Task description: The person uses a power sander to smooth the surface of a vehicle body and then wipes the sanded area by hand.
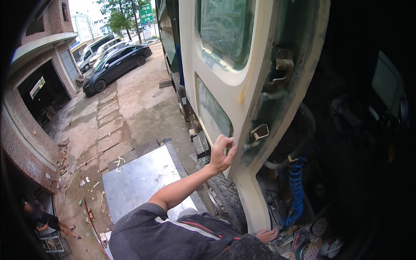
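Observation:
My left hand (222, 154) reaches up to the edge of a cream-coloured vehicle cab pillar (248, 112). Its fingers are curled in toward the thumb against the panel; anything between them is too small to make out. Lower down, my right hand (267, 235) lies beside the foot of the pillar, fingers stretched out and partly hidden by my dark sleeve. The pillar has patchy greenish and filler-coloured areas, a metal bracket (284, 65) and a small rectangular opening (260, 132). Two windows, an upper one (226, 32) and a lower one (212, 108), sit in the panel.
A blue coiled hose (297, 190) hangs in the dark cab above round sanding discs (318, 226) and loose tools. Below are a tyre (227, 195) and a metal sheet (138, 173). A person (45, 221) sits at lower left; a dark car (117, 65) is parked beyond.

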A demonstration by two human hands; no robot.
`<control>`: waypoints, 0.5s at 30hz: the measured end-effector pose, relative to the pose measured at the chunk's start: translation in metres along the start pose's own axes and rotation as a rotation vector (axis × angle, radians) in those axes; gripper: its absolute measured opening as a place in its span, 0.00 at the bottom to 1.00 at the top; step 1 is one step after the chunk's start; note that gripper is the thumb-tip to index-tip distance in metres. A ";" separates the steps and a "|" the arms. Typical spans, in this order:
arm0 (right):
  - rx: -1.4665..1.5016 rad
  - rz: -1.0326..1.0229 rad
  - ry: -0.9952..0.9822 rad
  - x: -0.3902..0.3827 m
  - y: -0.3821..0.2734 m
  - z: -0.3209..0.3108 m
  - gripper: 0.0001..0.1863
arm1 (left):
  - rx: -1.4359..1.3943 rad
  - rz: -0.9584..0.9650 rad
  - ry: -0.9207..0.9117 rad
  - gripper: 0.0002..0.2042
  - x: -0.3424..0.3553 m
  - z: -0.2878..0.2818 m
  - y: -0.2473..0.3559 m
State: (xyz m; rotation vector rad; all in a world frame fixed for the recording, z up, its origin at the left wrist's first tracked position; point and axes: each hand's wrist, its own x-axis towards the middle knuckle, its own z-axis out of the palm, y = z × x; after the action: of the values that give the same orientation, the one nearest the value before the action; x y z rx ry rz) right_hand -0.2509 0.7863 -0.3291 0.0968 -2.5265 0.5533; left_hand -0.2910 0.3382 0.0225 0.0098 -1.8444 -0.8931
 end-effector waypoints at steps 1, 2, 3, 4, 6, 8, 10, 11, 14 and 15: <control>-0.007 0.029 -0.004 -0.002 -0.001 0.001 0.29 | -0.042 0.032 -0.019 0.09 0.004 -0.003 -0.005; -0.016 0.058 -0.007 -0.003 -0.002 0.002 0.28 | -0.085 0.064 -0.037 0.09 0.009 -0.007 -0.012; -0.041 0.081 -0.010 -0.005 -0.003 0.003 0.29 | -0.085 0.064 -0.003 0.09 0.016 -0.013 -0.025; -0.064 0.103 -0.008 -0.005 -0.006 0.005 0.29 | -0.085 0.068 0.035 0.10 0.027 -0.022 -0.041; -0.083 0.162 -0.017 -0.004 -0.018 0.009 0.30 | -0.113 0.038 0.228 0.12 0.071 -0.040 -0.063; -0.119 0.265 -0.022 -0.004 -0.032 -0.004 0.31 | -0.002 0.038 0.419 0.14 0.141 -0.049 -0.096; -0.091 0.358 0.015 -0.006 -0.041 -0.003 0.31 | 0.107 -0.025 0.351 0.23 0.195 -0.064 -0.125; -0.067 0.402 0.043 -0.003 -0.047 0.003 0.32 | 0.130 -0.052 0.340 0.27 0.221 -0.067 -0.147; -0.041 0.536 0.104 -0.002 -0.065 0.024 0.32 | 0.089 -0.095 0.217 0.35 0.290 -0.078 -0.213; -0.058 0.550 0.122 0.000 -0.071 0.032 0.33 | 0.075 -0.096 0.196 0.36 0.311 -0.082 -0.244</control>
State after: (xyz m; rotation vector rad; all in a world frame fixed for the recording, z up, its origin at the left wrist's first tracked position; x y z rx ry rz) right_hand -0.2542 0.7085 -0.3275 -0.6496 -2.4347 0.6675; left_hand -0.4613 -0.0069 0.1448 0.2268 -1.7039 -0.8575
